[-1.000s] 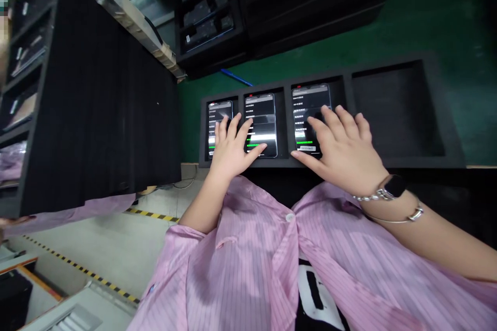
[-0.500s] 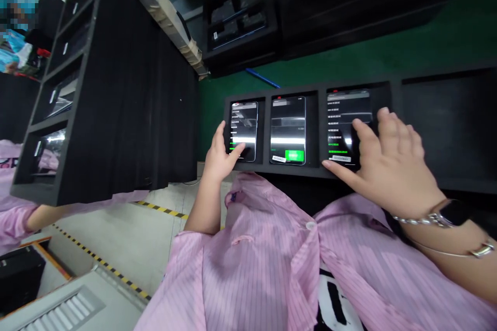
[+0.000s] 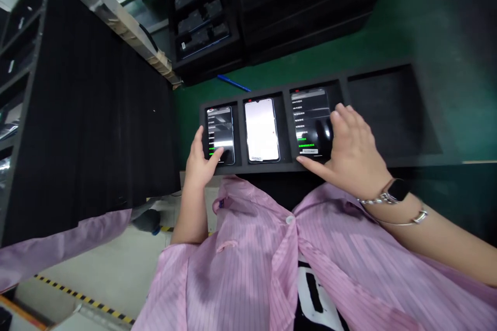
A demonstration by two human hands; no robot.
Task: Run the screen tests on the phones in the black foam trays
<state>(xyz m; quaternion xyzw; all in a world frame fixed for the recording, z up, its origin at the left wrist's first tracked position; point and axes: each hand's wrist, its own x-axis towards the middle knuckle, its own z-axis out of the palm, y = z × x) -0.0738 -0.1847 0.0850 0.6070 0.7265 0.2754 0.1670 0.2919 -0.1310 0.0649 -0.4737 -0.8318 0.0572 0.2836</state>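
Note:
Three phones lie face up in separate compartments of a long black tray. The left phone shows a dark list with green lines, and my left hand rests at its lower left, thumb over the screen, fingers apart. A plain white screen lights the middle phone. Beside the right phone, which shows a similar dark list, is my right hand, thumb spread along the tray's front edge and fingers over the phone's right side. Neither hand holds anything.
A blue pen lies on the green surface behind the tray. Farther back stands a black tray stack with parts in compartments. At the left is a tall black stack, with pink cloth below it.
The middle phone's screen has turned from dark with a green button to white. The view has shifted, so the tray appears farther left. My right hand's fingers are closer together, the index finger off the screen.

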